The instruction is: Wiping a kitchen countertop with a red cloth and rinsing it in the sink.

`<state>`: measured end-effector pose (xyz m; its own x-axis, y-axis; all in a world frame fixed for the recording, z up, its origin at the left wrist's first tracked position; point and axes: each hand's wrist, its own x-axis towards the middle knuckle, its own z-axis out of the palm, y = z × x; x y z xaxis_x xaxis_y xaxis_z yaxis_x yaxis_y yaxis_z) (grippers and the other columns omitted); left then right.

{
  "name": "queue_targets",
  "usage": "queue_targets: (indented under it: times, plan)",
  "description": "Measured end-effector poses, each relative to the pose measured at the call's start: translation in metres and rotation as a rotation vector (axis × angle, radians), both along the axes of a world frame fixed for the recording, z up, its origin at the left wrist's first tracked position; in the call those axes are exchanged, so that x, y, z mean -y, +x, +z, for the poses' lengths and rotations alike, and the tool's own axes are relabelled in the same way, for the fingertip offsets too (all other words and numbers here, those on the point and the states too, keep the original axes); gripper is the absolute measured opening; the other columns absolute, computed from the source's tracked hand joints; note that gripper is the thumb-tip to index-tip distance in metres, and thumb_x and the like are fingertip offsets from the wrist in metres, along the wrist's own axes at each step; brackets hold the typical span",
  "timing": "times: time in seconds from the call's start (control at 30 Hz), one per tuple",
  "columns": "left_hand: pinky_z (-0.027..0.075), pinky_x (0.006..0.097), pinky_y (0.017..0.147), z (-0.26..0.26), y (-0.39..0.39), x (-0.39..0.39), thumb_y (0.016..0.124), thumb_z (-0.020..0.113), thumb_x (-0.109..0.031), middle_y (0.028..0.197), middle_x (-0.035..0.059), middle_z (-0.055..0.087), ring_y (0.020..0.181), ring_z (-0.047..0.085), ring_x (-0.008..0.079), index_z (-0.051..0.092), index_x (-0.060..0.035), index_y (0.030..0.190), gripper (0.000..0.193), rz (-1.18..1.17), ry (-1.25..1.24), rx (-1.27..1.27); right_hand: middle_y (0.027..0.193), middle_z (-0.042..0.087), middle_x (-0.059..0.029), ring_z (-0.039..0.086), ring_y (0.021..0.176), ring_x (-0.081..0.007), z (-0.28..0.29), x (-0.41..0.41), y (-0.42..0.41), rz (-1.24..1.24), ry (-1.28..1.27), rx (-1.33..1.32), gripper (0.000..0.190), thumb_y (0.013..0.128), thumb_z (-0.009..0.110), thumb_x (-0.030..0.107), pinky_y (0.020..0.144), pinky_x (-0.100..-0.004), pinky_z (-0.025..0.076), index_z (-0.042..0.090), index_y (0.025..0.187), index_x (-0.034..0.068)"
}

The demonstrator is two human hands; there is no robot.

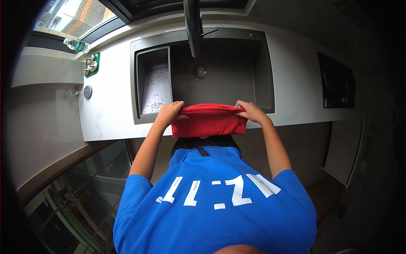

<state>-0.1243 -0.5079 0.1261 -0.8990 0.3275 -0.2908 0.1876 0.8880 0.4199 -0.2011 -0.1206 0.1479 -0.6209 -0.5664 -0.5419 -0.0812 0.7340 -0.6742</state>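
Observation:
A red cloth hangs stretched between my two hands at the sink's front edge. My left hand grips its upper left corner, thumb on the near side. At the upper right corner, my right hand pinches the cloth, and a small white tag shows by the fingers. The cloth looks folded over along its top edge and drapes down in front of my waist. Behind it lies the dark grey sink, whose front rim the cloth partly hides.
A ribbed drain tray sits in the sink's left side, wet with drops. The faucet arches over the drain. Left on the white counter are a green tray of lidded jars and a plastic bottle. A black cooktop is at right.

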Motion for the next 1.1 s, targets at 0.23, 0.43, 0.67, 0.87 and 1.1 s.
queue_targets:
  times: [0.23, 0.43, 0.67, 0.87, 1.1]
  plan:
    - [0.05, 0.0385, 0.069, 0.004, 0.032, -0.002, 0.078, 0.077, -0.034, 0.087, 0.0055, 0.058, 0.085, 0.064, 0.0247, 0.056, -0.0123, 0.095, 0.034, -0.046, 0.021, -0.325, 0.103, 0.072, -0.011, 0.067, 0.098, -0.0348, 0.018, 0.001, 0.036, 0.021, 0.066, -0.335, 0.039, 0.085, 0.069, 0.009, 0.084, -0.0444, 0.053, 0.06, 0.122, 0.013]
    - [0.043, 0.0381, 0.077, -0.041, 0.114, -0.013, 0.08, 0.065, -0.015, 0.09, 0.0065, 0.054, 0.089, 0.057, 0.0237, 0.059, -0.0118, 0.099, 0.02, -0.035, -0.051, -0.408, 0.143, 0.056, -0.0043, 0.051, 0.132, -0.0261, -0.039, -0.013, 0.12, 0.124, 0.093, -0.762, 0.057, 0.081, 0.067, 0.004, 0.112, -0.0493, 0.039, 0.057, 0.135, 0.021]
    - [0.044, 0.0428, 0.088, -0.032, 0.118, -0.026, 0.08, 0.074, -0.033, 0.105, 0.0062, 0.057, 0.101, 0.057, 0.0245, 0.059, -0.0139, 0.109, 0.038, -0.025, -0.211, -0.162, 0.155, 0.03, -0.0061, 0.022, 0.148, -0.0299, -0.071, -0.002, 0.142, 0.184, 0.361, -0.784, 0.08, 0.072, 0.084, 0.035, 0.116, -0.0722, 0.015, 0.045, 0.141, 0.022]
    - [0.05, 0.0361, 0.074, 0.155, 0.04, -0.055, 0.081, 0.078, -0.022, 0.1, 0.0085, 0.07, 0.088, 0.067, 0.0287, 0.065, -0.0094, 0.113, 0.036, -0.07, 0.426, -0.232, 0.148, 0.035, -0.0155, 0.028, 0.145, -0.0345, -0.047, 0.034, 0.1, 0.232, 0.247, -0.736, 0.106, 0.057, 0.092, 0.042, 0.119, -0.0672, 0.012, 0.038, 0.145, 0.015]
    - [0.037, 0.0256, 0.049, 0.334, 0.03, -0.082, 0.078, 0.076, -0.013, 0.08, 0.0016, 0.065, 0.064, 0.061, 0.0137, 0.068, -0.0193, 0.103, 0.027, -0.325, 0.889, -0.757, 0.131, 0.046, -0.0148, 0.046, 0.124, -0.0327, -0.065, 0.034, 0.083, 0.309, 0.184, -0.703, 0.112, 0.049, 0.092, 0.039, 0.11, -0.045, 0.033, 0.041, 0.143, 0.006]
